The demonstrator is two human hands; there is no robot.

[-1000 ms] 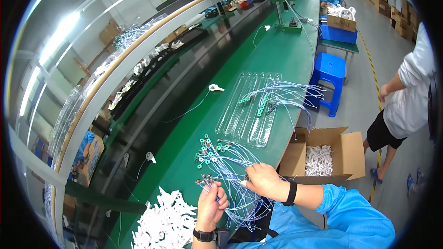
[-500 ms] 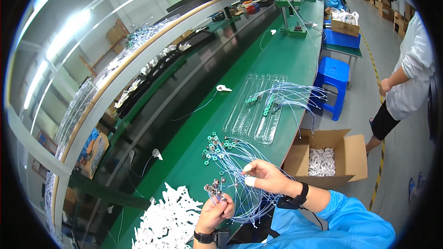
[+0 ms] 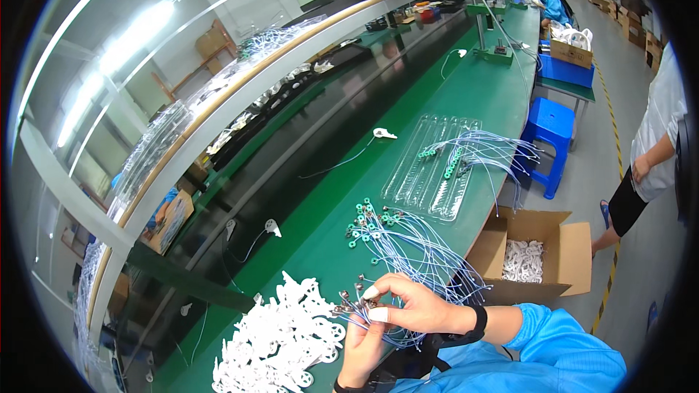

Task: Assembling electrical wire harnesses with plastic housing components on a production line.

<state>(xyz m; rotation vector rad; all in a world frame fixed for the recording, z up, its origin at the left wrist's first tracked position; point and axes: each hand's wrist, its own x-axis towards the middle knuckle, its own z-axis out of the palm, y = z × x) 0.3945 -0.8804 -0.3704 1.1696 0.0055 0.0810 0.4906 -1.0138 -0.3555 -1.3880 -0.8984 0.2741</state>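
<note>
My left hand (image 3: pixel 362 346) and my right hand (image 3: pixel 409 304) meet near the lower middle of the view. Both pinch a bundle of thin blue wires (image 3: pixel 422 262) at its metal-tipped ends (image 3: pixel 349 302). The wires trail up and right across the green bench (image 3: pixel 480 80) to several green round connectors (image 3: pixel 362 222). A pile of white plastic parts (image 3: pixel 277 342) lies just left of my left hand. A black band sits on my right wrist.
A clear plastic tray (image 3: pixel 433 167) with more blue wires lies farther up the bench. An open cardboard box (image 3: pixel 528 255) of white parts stands on the floor at right, beyond it a blue stool (image 3: pixel 547 127). A person (image 3: pixel 655 145) stands at far right.
My hands have drawn together and moved slightly right, bringing the wire ends up between both sets of fingers. The view has shifted a little forward along the bench.
</note>
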